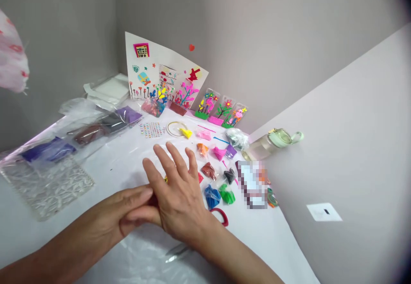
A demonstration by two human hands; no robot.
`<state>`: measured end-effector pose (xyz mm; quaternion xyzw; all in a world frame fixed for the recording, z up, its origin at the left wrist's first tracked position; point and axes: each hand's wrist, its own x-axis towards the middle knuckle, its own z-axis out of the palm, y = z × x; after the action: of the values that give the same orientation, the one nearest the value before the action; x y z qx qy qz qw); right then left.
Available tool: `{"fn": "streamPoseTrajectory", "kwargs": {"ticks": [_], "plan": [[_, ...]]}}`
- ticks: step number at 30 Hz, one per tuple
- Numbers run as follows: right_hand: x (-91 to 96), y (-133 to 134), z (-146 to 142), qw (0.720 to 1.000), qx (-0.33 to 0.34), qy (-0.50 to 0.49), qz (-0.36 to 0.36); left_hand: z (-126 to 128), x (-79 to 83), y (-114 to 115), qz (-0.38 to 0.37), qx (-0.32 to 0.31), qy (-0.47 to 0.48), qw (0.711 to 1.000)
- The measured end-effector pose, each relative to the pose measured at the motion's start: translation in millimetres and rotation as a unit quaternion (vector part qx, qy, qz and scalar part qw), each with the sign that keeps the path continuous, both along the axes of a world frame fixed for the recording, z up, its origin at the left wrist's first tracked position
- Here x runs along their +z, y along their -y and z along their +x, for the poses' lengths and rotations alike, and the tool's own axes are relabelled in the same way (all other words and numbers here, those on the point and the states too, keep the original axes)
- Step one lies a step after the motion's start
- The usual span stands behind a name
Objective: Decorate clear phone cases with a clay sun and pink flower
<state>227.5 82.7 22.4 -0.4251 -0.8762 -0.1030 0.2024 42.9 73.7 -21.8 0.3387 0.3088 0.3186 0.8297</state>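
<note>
While the right hand [181, 192] is laid palm-down with its fingers spread, it is pressed against the left hand [126, 211], whose fingers are mostly hidden beneath — whether anything is kept between the palms cannot be told. The contact is made above the near middle of the white-covered table [117, 159], where bare covering seems to have been left for working.

Just right of the right hand, a blue clay packet [212, 195] and a green clay packet [227, 194] are set side by side, with a red loop handle [221, 215] — perhaps of scissors — partly covered by the wrist. Farther back, a brown packet [208, 171], an orange packet [202, 149] and a purple packet [230, 151] are grouped loosely, presumably so that each colour can be reached separately.

At the far side, a decorated white card [154, 53] is stood upright near the wall, probably for support, and clear panels with clay flowers [224, 110] are lined up to its right. Larger bags [88, 134] and a textured clear sheet [51, 185] are placed at the left, apparently out of the way.
</note>
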Motion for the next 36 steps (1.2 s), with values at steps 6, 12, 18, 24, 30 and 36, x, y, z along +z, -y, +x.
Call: {"fn": "streamPoseTrajectory", "kwargs": {"ticks": [6, 12, 18, 24, 30, 36], "plan": [[-4.1, 38.9, 21.8, 0.997, 0.043, -0.026, -0.053, 13.6, 3.7, 3.4, 0.008, -0.115, 0.032, 0.993], [4.1, 61.9, 29.0, 0.986, 0.038, -0.14, -0.082, 23.0, -2.0, 5.0, 0.005, -0.109, 0.051, 0.993], [-12.5, 66.4, 31.9, 0.957, -0.001, -0.275, -0.089, 21.0, -7.7, 7.9, -0.008, -0.04, -0.017, 0.999], [-17.4, 61.2, 31.0, 0.922, -0.018, -0.368, -0.115, 15.2, -19.2, 7.0, 0.101, -0.029, -0.127, 0.986], [-23.1, 63.7, 23.1, 0.921, -0.04, -0.375, -0.098, 16.3, -17.4, 13.0, 0.133, -0.006, -0.209, 0.969], [-25.8, 62.6, 25.2, 0.922, -0.03, -0.359, -0.139, 13.3, -23.7, 12.2, 0.212, -0.033, -0.215, 0.953]]}}
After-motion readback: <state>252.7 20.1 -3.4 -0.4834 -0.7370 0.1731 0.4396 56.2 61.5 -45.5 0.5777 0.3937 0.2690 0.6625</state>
